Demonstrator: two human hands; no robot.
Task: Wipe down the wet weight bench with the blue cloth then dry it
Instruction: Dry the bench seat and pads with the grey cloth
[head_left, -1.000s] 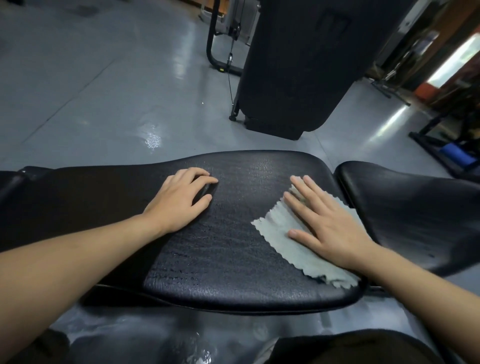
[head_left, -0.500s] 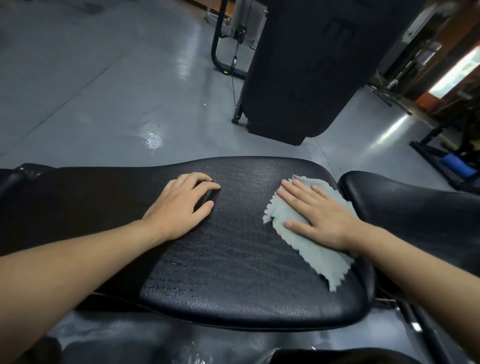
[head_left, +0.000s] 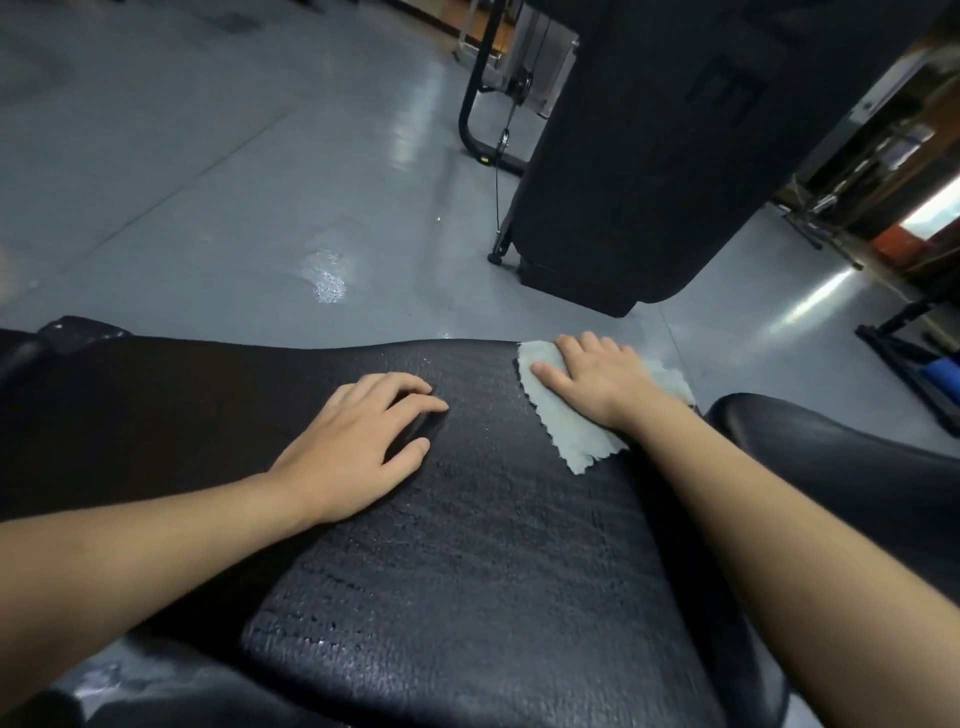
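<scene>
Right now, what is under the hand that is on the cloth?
Under the right hand lies the pale blue-grey cloth with zigzag edges, spread flat on the black textured bench pad. The cloth's middle and the pad beneath it are covered, so wetness there cannot be seen.

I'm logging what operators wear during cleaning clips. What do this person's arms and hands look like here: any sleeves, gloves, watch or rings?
Both forearms are bare for as far as the frame shows, with no sleeve edge in view. The left hand and right hand are ungloved. No watch, band or ring is visible on either wrist or on the fingers that show. Nails look short and unpainted.
</scene>
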